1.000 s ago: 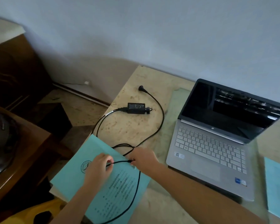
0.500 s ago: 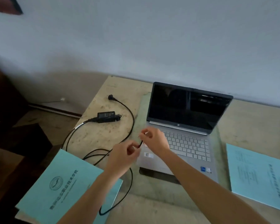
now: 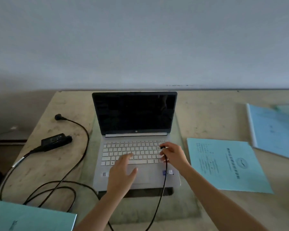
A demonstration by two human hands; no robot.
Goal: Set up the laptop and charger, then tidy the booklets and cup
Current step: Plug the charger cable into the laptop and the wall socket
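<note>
A silver laptop (image 3: pixel 133 130) stands open with a dark screen on the table's middle. My right hand (image 3: pixel 174 154) pinches the charger cable's plug tip over the right end of the keyboard, and the black cable (image 3: pixel 163 179) hangs down from it across the palm rest. My left hand (image 3: pixel 122 174) hovers over the trackpad with fingers spread, holding nothing. The charger brick (image 3: pixel 54 142) lies to the left of the laptop, with its wall plug (image 3: pixel 58 117) farther back. Teal booklets lie at the right (image 3: pixel 227 165), far right (image 3: pixel 274 130) and near left (image 3: pixel 30 217). No cup is visible.
The stone table (image 3: pixel 203 114) backs onto a pale wall. Loops of slack black cable (image 3: pixel 57 190) lie on the table's left part, near its left edge. A dark floor area lies beyond that edge.
Both hands moved right from the laptop's left front corner. My right hand carried the plug tip across to the keyboard's right end. My left hand let go of the cable and opened.
</note>
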